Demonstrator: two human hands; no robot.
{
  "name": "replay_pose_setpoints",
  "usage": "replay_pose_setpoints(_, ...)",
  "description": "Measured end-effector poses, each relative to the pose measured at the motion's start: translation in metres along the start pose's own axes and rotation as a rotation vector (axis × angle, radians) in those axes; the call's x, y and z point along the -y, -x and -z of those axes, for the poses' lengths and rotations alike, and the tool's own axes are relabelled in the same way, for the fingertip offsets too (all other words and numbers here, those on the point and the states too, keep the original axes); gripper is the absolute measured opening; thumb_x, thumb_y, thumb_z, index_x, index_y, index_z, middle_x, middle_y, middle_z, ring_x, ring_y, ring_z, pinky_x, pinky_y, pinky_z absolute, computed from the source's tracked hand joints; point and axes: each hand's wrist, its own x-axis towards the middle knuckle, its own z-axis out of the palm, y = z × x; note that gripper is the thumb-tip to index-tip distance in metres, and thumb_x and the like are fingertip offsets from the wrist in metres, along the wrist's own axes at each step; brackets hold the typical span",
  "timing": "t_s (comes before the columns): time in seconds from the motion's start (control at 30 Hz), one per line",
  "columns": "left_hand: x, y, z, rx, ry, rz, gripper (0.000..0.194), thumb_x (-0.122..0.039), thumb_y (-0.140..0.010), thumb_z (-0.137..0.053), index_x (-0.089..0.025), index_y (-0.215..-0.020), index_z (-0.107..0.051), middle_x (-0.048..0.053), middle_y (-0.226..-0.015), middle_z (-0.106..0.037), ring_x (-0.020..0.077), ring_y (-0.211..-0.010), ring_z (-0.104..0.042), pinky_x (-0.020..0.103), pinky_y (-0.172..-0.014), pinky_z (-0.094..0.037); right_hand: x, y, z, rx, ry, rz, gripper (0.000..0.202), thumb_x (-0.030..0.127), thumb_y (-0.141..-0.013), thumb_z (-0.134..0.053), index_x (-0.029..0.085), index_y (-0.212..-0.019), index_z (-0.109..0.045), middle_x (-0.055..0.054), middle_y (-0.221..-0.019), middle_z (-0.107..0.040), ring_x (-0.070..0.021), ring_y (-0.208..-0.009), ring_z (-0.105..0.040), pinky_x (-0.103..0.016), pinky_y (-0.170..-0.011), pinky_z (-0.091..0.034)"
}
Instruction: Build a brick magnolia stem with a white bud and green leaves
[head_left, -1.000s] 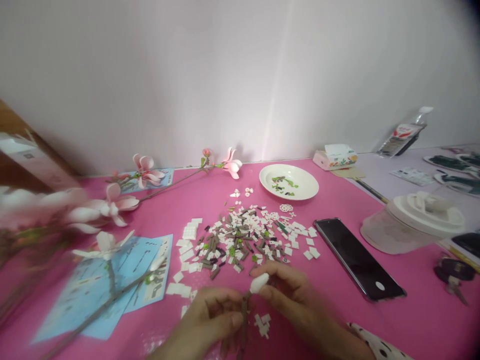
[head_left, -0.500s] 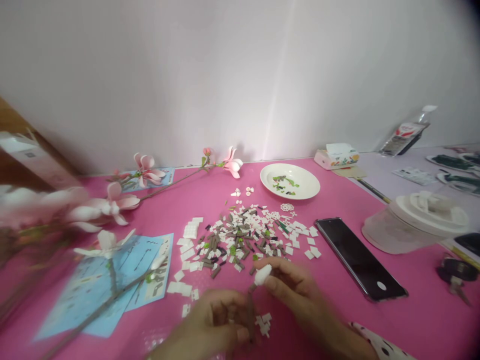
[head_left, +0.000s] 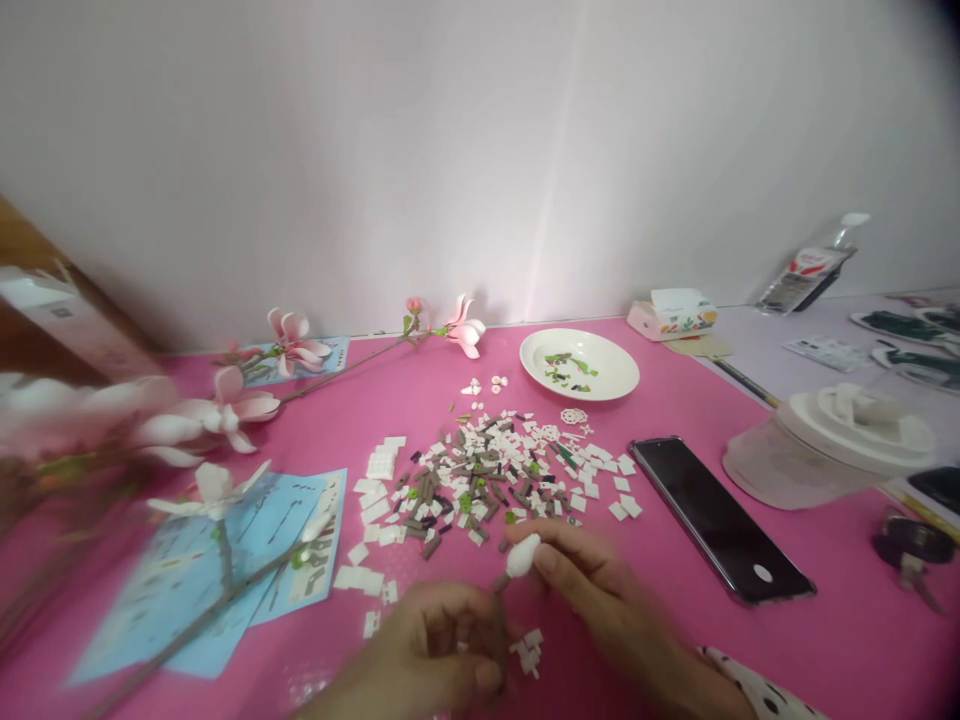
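My left hand (head_left: 442,640) is closed around a brown toy-brick stem (head_left: 499,615) low at the front of the table. A white flower bud (head_left: 523,555) tops this stem, tilted up to the right. My right hand (head_left: 592,585) pinches the bud between thumb and fingers. Just beyond both hands spreads a pile of small building bricks (head_left: 487,470), white, brown, black and green. A few joined white pieces (head_left: 529,652) lie between my hands on the pink tabletop.
Left are a finished flower branch (head_left: 217,600), blue instruction sheets (head_left: 187,580) and pink magnolia flowers (head_left: 232,405). A white plate (head_left: 622,385) with green pieces stands at the back. Right are a phone (head_left: 720,520), a lidded tub (head_left: 780,465), a tape roll (head_left: 915,540) and a tissue pack (head_left: 675,315).
The white bud and my right fingers have shifted very slightly down and left. Both hands keep their hold, and the things on the table stay where they were.
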Motion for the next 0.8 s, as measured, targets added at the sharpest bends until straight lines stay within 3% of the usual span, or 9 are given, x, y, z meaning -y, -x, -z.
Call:
replay_pose_setpoints(0.27,0.004,0.001,0.000,0.000,0.045,0.032,0.009,-0.015,-0.069,-0.072,-0.016,-0.077,-0.068,0.000,-0.068,-0.066,0.0107,-0.056,-0.056,0.020,-0.052,-0.038,0.003,-0.001,-0.001,-0.005,-0.043,0.012,0.030,0.042,-0.091,-0.049,0.020,-0.096,-0.069,0.001,-0.064,-0.057,-0.0158,-0.065,-0.057,-0.026,-0.065,-0.047)
replay_pose_setpoints(0.6,0.007,0.000,0.001,-0.045,0.053,-0.032,0.023,-0.034,-0.068,-0.080,-0.014,-0.072,-0.068,0.001,-0.060,-0.064,0.0093,-0.050,-0.053,0.019,-0.048,-0.038,-0.007,-0.001,0.000,0.000,-0.096,0.055,0.028,0.040,-0.093,-0.051,0.024,-0.107,-0.069,0.000,-0.071,-0.060,-0.0161,-0.072,-0.058,-0.028,-0.070,-0.047)
replay_pose_setpoints(0.7,0.008,-0.002,0.001,-0.136,0.132,-0.146,0.024,-0.036,-0.068,-0.080,-0.016,-0.071,-0.067,0.000,-0.059,-0.064,0.0081,-0.044,-0.052,0.017,-0.042,-0.037,-0.018,-0.006,0.000,-0.049,-0.235,0.103,0.027,0.041,-0.093,-0.052,0.025,-0.109,-0.067,0.001,-0.069,-0.058,-0.0146,-0.070,-0.056,-0.028,-0.070,-0.046)
replay_pose_setpoints(0.8,0.008,-0.002,0.001,-0.310,0.231,-0.290,0.021,-0.035,-0.070,-0.080,-0.017,-0.074,-0.069,-0.001,-0.063,-0.064,0.0041,-0.041,-0.046,0.014,-0.039,-0.034,-0.029,-0.012,0.004,-0.125,-0.363,0.119,0.024,0.040,-0.093,-0.053,0.025,-0.105,-0.067,0.003,-0.063,-0.053,-0.0124,-0.063,-0.051,-0.026,-0.064,-0.044)
